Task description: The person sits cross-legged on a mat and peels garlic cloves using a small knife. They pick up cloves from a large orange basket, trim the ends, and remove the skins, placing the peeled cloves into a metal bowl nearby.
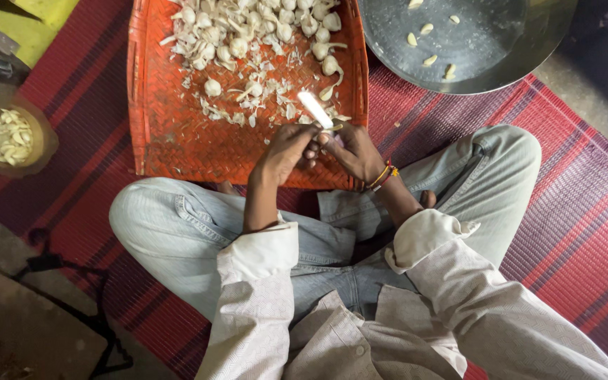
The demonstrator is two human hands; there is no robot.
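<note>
We sat cross-legged on the red striped mat (pixel 571 232), jeans-clad knees spread wide, and held both hands together just over the near edge of the orange woven tray (pixel 170 134); our left hand (pixel 284 151) was curled, its grip pressed round something small that we could not make out, probably a garlic clove, since the fingers hid it; our right hand (pixel 355 151), with a coloured thread band at the wrist, was closed on the handle of a small knife (pixel 316 110); the pale blade stuck out from between the two hands, its long axis slanting up and to the left, away from our body and out over the tray; so the held piece lay right at the base of the blade, touching or nearly touching it, with the left hand on one side and the right on the other, neither clearly nearer. Ahead of the blade, the heap of garlic cloves and papery skins (pixel 248 35) filled the far half of the tray, well apart from the hands; to the far right stood a large steel plate (pixel 501 63) with a few peeled cloves on it; to the far left a small bowl (pixel 43 137) held more peeled pieces.
</note>
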